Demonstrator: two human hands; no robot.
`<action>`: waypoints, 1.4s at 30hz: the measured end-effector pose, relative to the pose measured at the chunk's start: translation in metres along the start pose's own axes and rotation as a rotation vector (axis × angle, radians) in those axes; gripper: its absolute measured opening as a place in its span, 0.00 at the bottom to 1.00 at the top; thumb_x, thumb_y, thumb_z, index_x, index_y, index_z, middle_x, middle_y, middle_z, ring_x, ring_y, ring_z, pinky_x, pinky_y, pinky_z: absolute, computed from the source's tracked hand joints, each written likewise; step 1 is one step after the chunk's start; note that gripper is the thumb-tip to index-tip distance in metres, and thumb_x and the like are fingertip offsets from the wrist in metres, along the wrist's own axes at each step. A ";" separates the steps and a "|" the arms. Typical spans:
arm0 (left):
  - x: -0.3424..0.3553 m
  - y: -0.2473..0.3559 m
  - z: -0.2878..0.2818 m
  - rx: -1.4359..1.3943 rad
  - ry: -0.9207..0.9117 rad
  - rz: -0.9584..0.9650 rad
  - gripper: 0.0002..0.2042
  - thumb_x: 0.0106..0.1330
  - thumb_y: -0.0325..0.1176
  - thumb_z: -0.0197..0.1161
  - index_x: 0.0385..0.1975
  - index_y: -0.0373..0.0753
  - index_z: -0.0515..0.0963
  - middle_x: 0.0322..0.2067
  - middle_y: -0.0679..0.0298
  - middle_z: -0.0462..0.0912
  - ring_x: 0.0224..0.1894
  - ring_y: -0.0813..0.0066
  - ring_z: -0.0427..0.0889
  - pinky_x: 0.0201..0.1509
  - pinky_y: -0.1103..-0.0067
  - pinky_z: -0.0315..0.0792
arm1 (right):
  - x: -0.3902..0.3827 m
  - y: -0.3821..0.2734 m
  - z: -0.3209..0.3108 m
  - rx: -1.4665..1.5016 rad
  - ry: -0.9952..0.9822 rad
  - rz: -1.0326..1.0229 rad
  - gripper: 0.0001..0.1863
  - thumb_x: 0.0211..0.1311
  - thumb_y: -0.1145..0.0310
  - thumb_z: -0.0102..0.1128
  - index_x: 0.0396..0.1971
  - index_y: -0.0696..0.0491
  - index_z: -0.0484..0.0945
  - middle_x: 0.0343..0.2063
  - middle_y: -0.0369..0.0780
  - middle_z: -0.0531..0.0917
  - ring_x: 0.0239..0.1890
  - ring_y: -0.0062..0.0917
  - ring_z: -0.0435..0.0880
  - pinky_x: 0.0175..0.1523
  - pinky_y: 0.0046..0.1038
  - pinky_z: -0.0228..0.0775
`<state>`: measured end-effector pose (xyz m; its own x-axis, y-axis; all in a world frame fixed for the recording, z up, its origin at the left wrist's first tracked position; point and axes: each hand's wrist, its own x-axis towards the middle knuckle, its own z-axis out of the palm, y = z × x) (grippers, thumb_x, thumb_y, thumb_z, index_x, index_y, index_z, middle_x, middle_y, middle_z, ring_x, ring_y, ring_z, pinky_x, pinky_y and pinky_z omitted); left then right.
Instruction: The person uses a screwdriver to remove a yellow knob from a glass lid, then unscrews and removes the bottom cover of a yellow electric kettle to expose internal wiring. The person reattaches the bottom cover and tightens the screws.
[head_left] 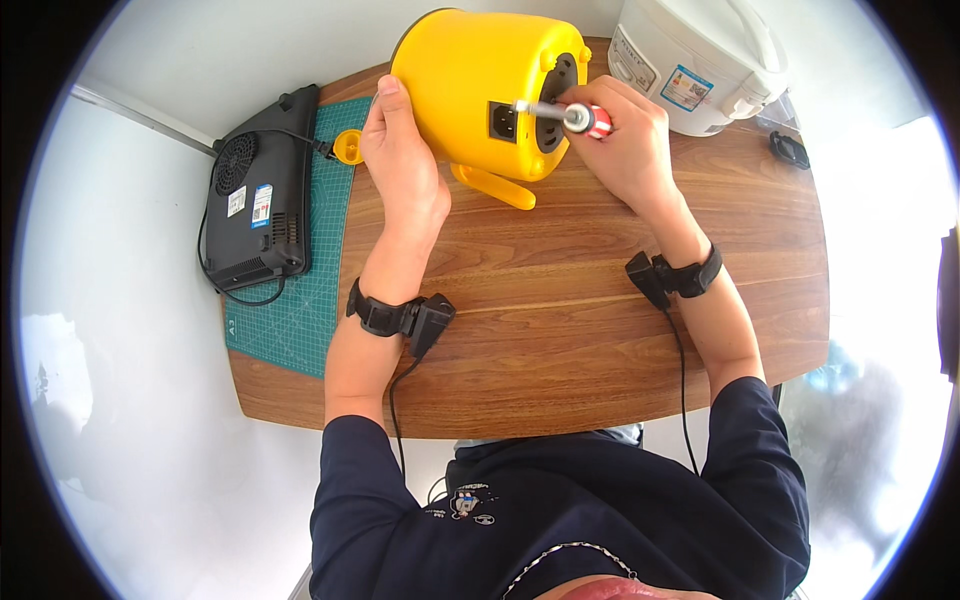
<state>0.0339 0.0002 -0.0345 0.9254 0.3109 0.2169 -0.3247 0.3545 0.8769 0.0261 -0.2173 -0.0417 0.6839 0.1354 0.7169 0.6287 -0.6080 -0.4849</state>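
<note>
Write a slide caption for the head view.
Left hand gripping a tipped yellow electric pot, right hand holding a red-and-white-handled screwdriver near its base, over a wood-grain table.

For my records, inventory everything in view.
Wooden table: one, brown, centre
Gridded cutting mat: one, green, table's left
Flat corded appliance: one, black, on mat
Small round piece: one, yellow, mat's right edge
Rounded footed appliance: one, yellow, top centre
Metal screwdriver: one, red/white handle, before yellow appliance
Lidded cooker: one, white, upper right
Small oblong object: one, black, right rear
Strapped cabled devices: two, black, wrists
Chain necklace: one, silvery, bottom
Sleeved shirt: one, navy, bottom
Left hand: one, bare, on yellow appliance
Right hand: one, bare, gripping screwdriver
</note>
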 end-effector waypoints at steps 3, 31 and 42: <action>-0.001 -0.001 -0.001 0.008 -0.011 0.016 0.19 0.83 0.46 0.54 0.45 0.34 0.82 0.38 0.69 0.84 0.39 0.85 0.79 0.47 0.83 0.75 | -0.001 -0.007 0.004 0.036 0.021 0.202 0.09 0.57 0.69 0.74 0.35 0.56 0.87 0.28 0.42 0.86 0.27 0.35 0.85 0.36 0.31 0.78; -0.001 -0.004 -0.001 0.056 -0.009 0.014 0.20 0.83 0.46 0.54 0.46 0.33 0.82 0.36 0.70 0.82 0.37 0.85 0.77 0.43 0.84 0.74 | -0.005 -0.004 0.007 0.016 0.041 0.179 0.06 0.58 0.74 0.71 0.34 0.56 0.84 0.25 0.39 0.83 0.29 0.19 0.82 0.39 0.24 0.75; 0.008 0.003 -0.007 -0.039 0.053 -0.017 0.20 0.83 0.47 0.53 0.50 0.33 0.79 0.43 0.66 0.85 0.43 0.81 0.82 0.51 0.81 0.76 | 0.007 -0.005 -0.010 0.185 -0.073 0.482 0.20 0.60 0.56 0.77 0.43 0.56 0.85 0.31 0.40 0.89 0.33 0.25 0.87 0.42 0.26 0.78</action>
<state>0.0394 0.0097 -0.0329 0.9195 0.3504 0.1783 -0.3174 0.3942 0.8625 0.0238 -0.2206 -0.0294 0.9318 -0.0682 0.3566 0.2860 -0.4670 -0.8367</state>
